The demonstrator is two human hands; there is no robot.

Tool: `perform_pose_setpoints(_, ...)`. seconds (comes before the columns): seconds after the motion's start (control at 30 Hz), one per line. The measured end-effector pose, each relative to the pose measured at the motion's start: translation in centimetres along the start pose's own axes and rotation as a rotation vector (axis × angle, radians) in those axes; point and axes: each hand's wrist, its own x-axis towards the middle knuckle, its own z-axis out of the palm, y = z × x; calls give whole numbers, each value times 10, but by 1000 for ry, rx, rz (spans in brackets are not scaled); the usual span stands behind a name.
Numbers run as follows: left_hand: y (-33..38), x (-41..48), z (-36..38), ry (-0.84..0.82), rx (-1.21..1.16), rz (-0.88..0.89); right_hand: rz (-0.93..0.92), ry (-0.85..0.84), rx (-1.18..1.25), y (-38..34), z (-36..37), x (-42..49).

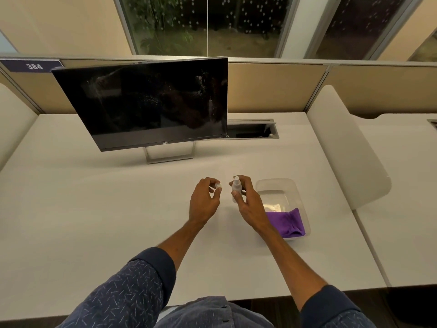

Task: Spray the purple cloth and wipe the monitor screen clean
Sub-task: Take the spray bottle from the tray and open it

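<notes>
The purple cloth (289,221) lies bunched in the near end of a clear tray (272,185), just right of my right hand (248,202). That hand's fingers (234,193) are wrapped around a small white spray bottle (236,187), held upright above the bench (94,221). My left hand (204,201) pinches the bottle's clear cap (217,185) beside it. Beyond my fingers stands the dark, smudged monitor (151,102).

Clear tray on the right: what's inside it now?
The tray holds the purple cloth, bunched at its near end, with something pale and shiny behind it. The right hand and forearm cover the tray's left edge.
</notes>
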Motion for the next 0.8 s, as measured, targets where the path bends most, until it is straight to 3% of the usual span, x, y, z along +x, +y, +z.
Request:
perform_pose_setpoints(0.2,-12,1,9,-124,232,-58,39,12,36,1,-6,-7)
perform_pose_setpoints(0.5,-27,12,24,-279,500,49,110,53,-27,8,-16,-14)
perform_pose_setpoints(0.8,-37,8,30,-303,482,75,118,39,-23,11,-21,-21)
